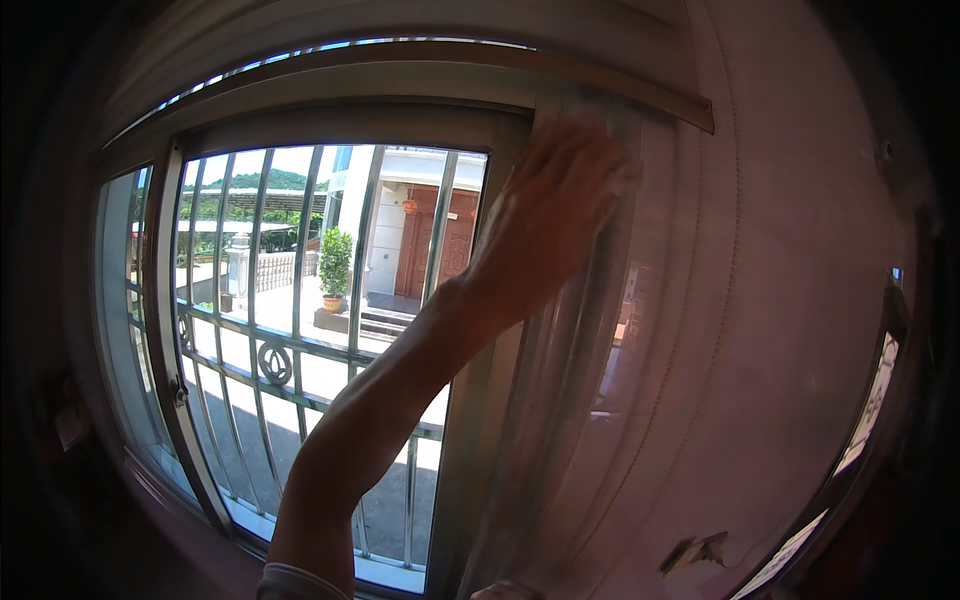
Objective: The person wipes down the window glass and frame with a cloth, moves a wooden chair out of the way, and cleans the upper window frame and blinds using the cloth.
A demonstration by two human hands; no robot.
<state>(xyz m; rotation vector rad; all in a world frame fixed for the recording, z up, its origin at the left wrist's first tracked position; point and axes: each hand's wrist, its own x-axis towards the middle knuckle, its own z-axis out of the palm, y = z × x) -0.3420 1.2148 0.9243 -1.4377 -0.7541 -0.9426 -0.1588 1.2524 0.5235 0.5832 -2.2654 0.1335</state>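
My left hand (566,176) is raised against the upper right of the window's metal frame (480,420), its back towards me and the forearm crossing the glass. It is motion-blurred. A pale, blurred patch lies at its fingertips; whether that is a held cloth or only the frame's surface cannot be told. Only a small part of my right hand (506,591) shows at the bottom edge, low beside the right side of the frame; its fingers and anything in it are hidden. A sliding window sash (161,330) with a latch (180,393) stands at the left.
A raised blind with a bottom rail (420,56) spans the window top. Its beaded chain (731,247) hangs along the tiled wall (795,247). Metal security bars (300,247) stand outside the glass. A wall fitting (694,553) with a thin cord is at lower right.
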